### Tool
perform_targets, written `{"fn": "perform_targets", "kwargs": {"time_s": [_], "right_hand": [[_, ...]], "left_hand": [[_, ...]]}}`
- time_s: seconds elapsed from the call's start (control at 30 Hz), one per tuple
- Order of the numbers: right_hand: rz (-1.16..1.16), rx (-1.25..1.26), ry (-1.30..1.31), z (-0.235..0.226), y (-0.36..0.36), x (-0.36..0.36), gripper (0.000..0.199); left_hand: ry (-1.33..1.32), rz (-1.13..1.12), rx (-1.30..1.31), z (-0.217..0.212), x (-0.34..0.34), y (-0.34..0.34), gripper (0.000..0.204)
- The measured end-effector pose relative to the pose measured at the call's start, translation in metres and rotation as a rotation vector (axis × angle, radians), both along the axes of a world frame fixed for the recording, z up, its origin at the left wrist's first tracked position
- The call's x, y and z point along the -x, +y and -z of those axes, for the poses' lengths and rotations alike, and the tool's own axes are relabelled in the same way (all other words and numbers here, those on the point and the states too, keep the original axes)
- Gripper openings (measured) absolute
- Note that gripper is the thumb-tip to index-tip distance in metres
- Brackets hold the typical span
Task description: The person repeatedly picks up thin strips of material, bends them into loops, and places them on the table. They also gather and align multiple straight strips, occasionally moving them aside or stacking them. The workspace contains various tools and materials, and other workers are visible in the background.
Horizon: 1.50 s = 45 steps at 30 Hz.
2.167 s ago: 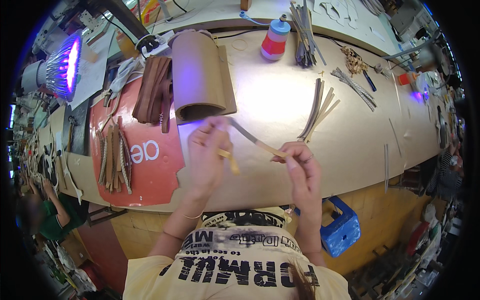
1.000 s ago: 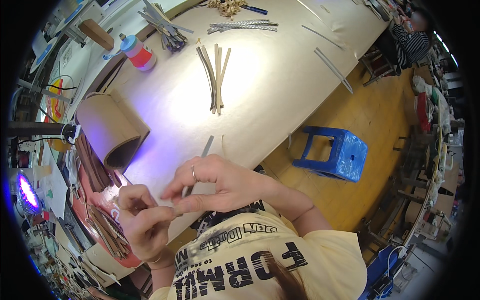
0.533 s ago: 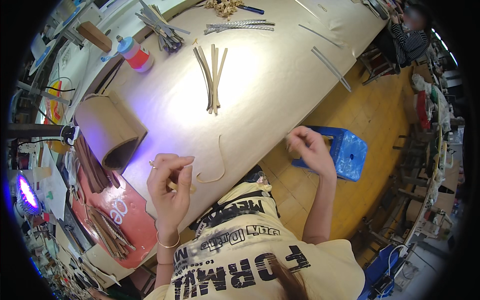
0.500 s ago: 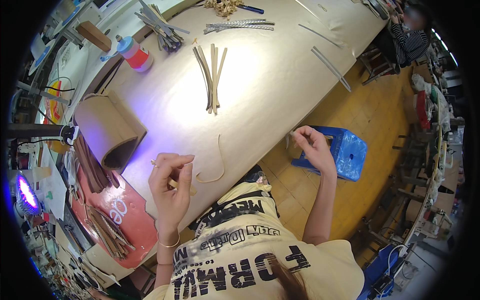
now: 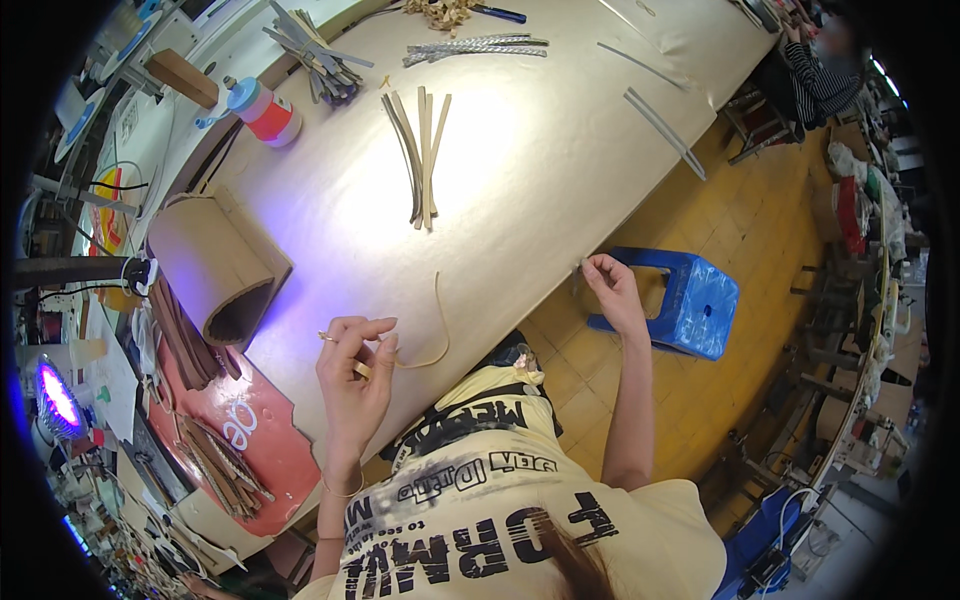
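My left hand (image 5: pixel 354 378) is over the near edge of the table, fingers curled round a small tan strip (image 5: pixel 361 370) that shows between thumb and palm. A thin, pale, curved strip (image 5: pixel 443 330) lies on the table beside it, its lower end reaching the thumb; whether the fingers hold that end I cannot tell. My right hand (image 5: pixel 613 292) is past the table's edge, next to the blue stool. Its thumb and fingertips are pinched on a small, thin greyish piece (image 5: pixel 577 268), blurred and partly hidden. Farther up the table lies a bunch of tan and grey strips (image 5: pixel 425 160).
A curved brown board form (image 5: pixel 215 265) stands at the left, near a bottle with a red band (image 5: pixel 268 112). Braided silvery strips (image 5: pixel 475 48) lie at the back. A blue plastic stool (image 5: pixel 700 305) stands on the floor at right. Another person (image 5: pixel 820 80) sits at far right.
My left hand has shifted a little right, closer to the curved strip, whose lower end now meets the thumb. My right hand has moved slightly left, its fingers closer together.
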State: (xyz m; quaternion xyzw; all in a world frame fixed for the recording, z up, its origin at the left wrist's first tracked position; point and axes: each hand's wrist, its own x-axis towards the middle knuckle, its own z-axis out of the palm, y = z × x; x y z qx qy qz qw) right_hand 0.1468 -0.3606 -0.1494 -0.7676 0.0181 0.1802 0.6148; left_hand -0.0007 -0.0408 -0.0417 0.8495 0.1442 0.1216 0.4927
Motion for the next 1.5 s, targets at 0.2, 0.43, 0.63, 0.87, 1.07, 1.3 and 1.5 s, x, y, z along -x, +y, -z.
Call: {"fn": "perform_targets", "kwargs": {"time_s": [0.2, 0.43, 0.63, 0.87, 1.07, 1.3, 1.5], "right_hand": [[0.047, -0.020, 0.014, 0.019, -0.001, -0.001, 0.023], [0.237, 0.106, -0.167, 0.030, -0.006, 0.002, 0.032], [0.460, 0.332, -0.552, -0.037, 0.015, -0.032, 0.027], [-0.440, 0.559, -0.904, -0.066, 0.152, -0.029, 0.024], [-0.500, 0.641, -1.038, -0.056, 0.185, -0.038, 0.016], [-0.264, 0.372, -0.535, -0.060, 0.170, -0.033, 0.016], [-0.219, 0.321, -0.463, -0.058, 0.176, -0.033, 0.019]], "left_hand": [[0.037, -0.003, 0.005, -0.002, -0.003, -0.002, 0.013], [-0.002, 0.049, -0.011, 0.003, -0.006, -0.003, 0.013], [0.079, -0.117, 0.230, 0.009, -0.002, 0.000, 0.015], [0.202, -0.175, 0.263, 0.008, 0.010, 0.014, 0.017], [0.091, -0.121, 0.125, 0.024, 0.008, 0.017, 0.023], [-0.093, -0.102, -0.251, 0.034, -0.011, 0.013, 0.018], [-0.109, -0.115, -0.111, 0.023, -0.024, 0.010, 0.018]]}}
